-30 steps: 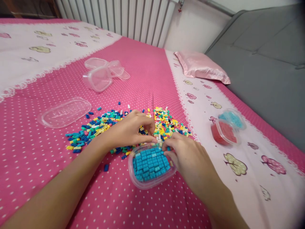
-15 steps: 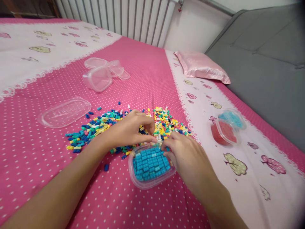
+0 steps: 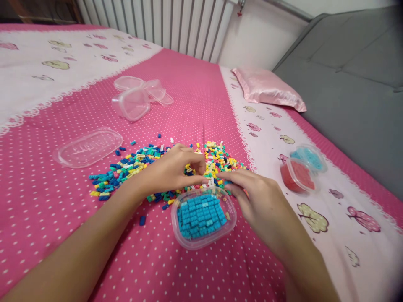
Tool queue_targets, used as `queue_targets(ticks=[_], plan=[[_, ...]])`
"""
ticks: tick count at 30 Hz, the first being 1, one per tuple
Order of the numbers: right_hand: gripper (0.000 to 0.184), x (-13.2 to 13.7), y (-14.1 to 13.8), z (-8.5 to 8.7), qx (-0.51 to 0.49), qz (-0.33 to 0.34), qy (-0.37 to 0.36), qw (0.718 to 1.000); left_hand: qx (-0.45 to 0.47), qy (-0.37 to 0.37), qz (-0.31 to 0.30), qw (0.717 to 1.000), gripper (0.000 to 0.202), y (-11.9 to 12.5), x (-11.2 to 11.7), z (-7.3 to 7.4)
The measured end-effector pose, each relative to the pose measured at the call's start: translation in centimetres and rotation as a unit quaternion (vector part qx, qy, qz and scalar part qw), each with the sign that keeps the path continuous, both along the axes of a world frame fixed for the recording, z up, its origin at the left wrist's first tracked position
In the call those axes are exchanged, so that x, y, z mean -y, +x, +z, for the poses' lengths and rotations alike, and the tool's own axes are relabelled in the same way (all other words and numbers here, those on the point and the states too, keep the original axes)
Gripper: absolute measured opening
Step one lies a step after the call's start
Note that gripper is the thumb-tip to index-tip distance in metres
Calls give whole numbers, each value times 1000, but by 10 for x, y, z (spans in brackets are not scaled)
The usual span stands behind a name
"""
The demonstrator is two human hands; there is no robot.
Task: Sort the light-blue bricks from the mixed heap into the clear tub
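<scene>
Working with two bare hands over a pink dotted bedspread. Arching the left hand over the near side of a pile of small bricks in mixed yellow, white, blue and green, curling the fingers downward and pointing the thumb to the right, near some white bricks. Showing a gap between that thumb and the index finger, but being unable to tell from this angle about any brick caught under the curled fingers. Reaching with the right hand from the near right into the right part of the same pile, stretching index finger and thumb toward the bricks in a loose, parted, unclenched shape. Having a clear tub on the near side of the pile, between the two forearms, filled with blue bricks packed in tight rows. Seeing one dark blue brick apart on the near left, beside the left forearm. Having a clear lid flat on the left, and clear containers grouped farther off. Having a red-filled tub on the right, overlapping in view with a light-blue-filled tub just beyond. Facing a white radiator on the far side, a pink pillow at far right, and a grey padded headboard along the right
</scene>
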State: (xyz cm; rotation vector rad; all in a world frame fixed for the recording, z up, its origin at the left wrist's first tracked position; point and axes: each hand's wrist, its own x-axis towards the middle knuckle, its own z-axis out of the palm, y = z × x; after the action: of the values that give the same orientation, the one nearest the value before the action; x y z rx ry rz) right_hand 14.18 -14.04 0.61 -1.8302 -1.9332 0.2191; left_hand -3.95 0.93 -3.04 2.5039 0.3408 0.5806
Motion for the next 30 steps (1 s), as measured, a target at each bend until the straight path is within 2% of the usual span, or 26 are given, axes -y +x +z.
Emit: queue_targets(ticks=[6, 10, 14, 17, 22, 30], plan=[[25, -1, 0, 0, -1, 12, -29, 1000, -3, -2, 7, 1000, 28, 0, 0, 0], [23, 1, -13, -2, -9, 34, -39, 999, 1, 2, 6, 1000, 26, -1, 0, 0], [10, 3, -33, -14, -38, 70, -9, 997, -3, 6, 22, 1000, 21, -1, -1, -1], [12, 5, -43, -26, -47, 104, 4, 993, -3, 14, 46, 999, 20, -1, -2, -2], [18, 7, -44, -33, -17, 144, -13, 989, 2, 17, 61, 998, 19, -2, -2, -4], [15, 11, -45, -31, 51, 137, -27, 989, 4, 28, 61, 998, 23, -3, 1, -5]])
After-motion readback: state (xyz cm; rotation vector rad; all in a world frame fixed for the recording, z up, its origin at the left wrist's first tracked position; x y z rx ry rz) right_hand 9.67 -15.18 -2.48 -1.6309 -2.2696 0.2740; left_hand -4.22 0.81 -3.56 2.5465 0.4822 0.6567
